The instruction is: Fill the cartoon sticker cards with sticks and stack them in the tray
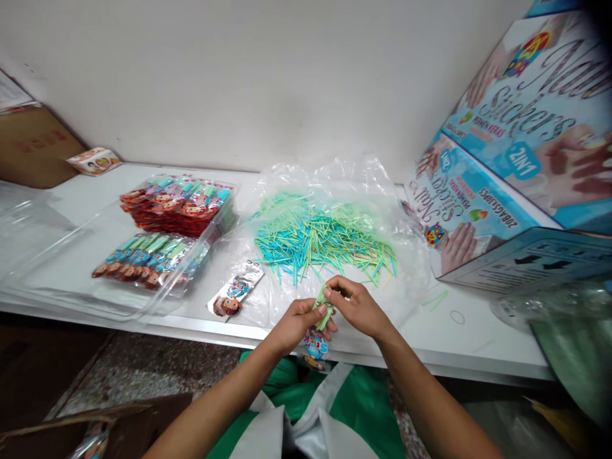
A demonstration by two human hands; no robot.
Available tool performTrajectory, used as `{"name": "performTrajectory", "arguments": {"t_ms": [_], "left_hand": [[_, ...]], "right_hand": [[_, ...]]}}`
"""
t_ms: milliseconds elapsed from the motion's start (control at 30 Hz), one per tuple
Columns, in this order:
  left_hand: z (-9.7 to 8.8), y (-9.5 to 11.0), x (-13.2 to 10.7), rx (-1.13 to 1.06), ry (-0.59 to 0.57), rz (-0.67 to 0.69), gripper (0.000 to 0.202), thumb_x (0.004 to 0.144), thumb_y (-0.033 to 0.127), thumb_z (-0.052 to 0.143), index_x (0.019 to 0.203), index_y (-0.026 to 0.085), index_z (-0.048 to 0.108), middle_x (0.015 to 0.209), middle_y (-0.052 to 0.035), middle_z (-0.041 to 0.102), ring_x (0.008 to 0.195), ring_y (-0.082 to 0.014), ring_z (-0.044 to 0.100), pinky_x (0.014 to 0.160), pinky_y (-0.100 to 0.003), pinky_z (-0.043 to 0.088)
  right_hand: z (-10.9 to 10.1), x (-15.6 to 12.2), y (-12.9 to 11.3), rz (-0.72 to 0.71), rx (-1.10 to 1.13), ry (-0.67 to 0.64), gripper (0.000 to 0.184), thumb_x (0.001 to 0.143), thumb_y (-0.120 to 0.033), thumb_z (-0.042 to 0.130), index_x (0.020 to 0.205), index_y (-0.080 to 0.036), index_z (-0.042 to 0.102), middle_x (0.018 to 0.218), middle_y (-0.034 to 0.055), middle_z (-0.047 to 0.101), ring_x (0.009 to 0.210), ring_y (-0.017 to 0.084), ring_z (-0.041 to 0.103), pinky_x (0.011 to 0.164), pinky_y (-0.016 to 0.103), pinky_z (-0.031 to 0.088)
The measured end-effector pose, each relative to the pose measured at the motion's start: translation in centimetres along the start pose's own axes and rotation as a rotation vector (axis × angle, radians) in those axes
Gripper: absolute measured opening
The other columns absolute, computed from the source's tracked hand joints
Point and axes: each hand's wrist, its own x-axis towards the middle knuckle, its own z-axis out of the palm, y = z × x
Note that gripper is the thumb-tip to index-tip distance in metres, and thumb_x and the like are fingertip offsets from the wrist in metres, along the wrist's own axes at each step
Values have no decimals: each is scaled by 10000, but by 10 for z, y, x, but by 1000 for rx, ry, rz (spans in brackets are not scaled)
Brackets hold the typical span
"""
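My left hand (pixel 297 324) is closed around a small printed packet (pixel 314 345), which hangs below the fingers over the table's front edge. Light green sticks (pixel 323 313) show at its upper part, between both hands. The fingertips of my right hand (pixel 357 307) pinch the top of this packet; whether they grip the film or the sticks I cannot tell. Just beyond my hands, a loose pile of thin green and blue sticks (pixel 325 239) lies on a clear plastic bag (pixel 408 280). Another printed packet (pixel 238 291) lies flat to the left.
On the left, stacked filled packets (pixel 176 204) and a second row of packets (pixel 148 258) sit in clear plastic trays. Large Nail Stickers boxes (pixel 482 204) stand at right. A rubber band (pixel 458 317) lies near the front edge; a brown carton (pixel 36 146) stands far left.
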Motion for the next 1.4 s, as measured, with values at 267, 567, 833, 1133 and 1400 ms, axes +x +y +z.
{"name": "performTrajectory", "arguments": {"t_ms": [267,567,833,1133,1400], "left_hand": [[0,4,0,127,41,20,406,733,498,595,832,105,585,706,-57,649,554,-130,594,541,-228,450],[-9,8,-4,168,125,177,368,748,446,605,881,103,614,828,-105,679,724,-181,638,691,-292,495],[-20,22,-9,213,207,324,297,749,371,631,884,108,662,830,-83,673,782,-190,619,729,-295,473],[-19,29,-14,77,93,335,658,649,207,739,1247,163,468,966,-90,652,880,-212,608,798,-338,456],[-21,27,-11,161,133,431,481,640,238,747,1087,167,584,1073,-89,610,1026,-236,549,915,-353,401]], "right_hand": [[7,4,-7,-215,-121,254,71,799,-239,542,765,-201,591,842,38,548,792,159,525,725,292,436],[0,2,-31,-224,177,492,77,907,-272,375,935,-229,433,810,14,542,753,144,550,773,323,428],[13,-8,-21,-58,-72,150,136,850,-314,507,896,-209,582,601,-30,463,519,103,419,510,236,343],[11,-7,-29,-207,-53,277,136,826,-292,545,851,-226,661,704,16,568,614,130,493,572,265,393],[15,0,-24,-169,272,399,130,809,-325,568,822,-216,637,603,-24,451,505,92,384,494,257,331]]}}
